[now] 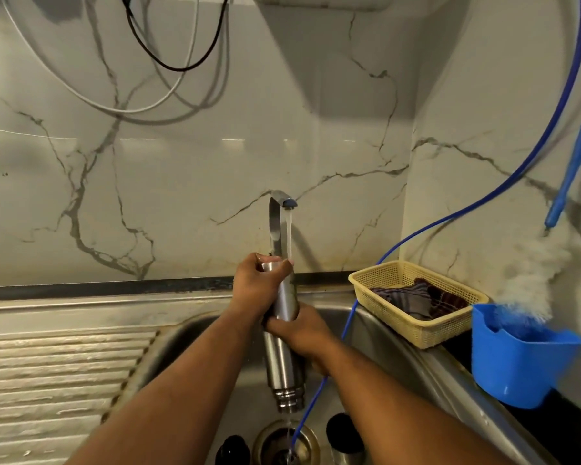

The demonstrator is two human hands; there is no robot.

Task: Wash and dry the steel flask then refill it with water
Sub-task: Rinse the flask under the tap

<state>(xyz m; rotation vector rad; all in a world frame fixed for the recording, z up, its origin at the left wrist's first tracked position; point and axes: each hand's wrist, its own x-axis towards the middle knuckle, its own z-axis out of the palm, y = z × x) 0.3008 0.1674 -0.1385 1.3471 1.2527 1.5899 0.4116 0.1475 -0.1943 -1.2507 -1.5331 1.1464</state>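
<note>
sink (pixel 195 330) | blue hose (pixel 350 313) just beside inverted flask (pixel 282 360) | yellow basket (pixel 426 333) right

basket (pixel 420 333) and jug (pixel 514 367) crowd right, drainboard (pixel 47 370) open

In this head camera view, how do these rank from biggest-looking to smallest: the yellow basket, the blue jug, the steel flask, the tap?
1. The yellow mesh plastic basket and the blue plastic jug look about alike. The jug is nearer the camera, so I leave them unranked.
2. The tall steel flask, long but narrow.
3. The steel tap.
</note>
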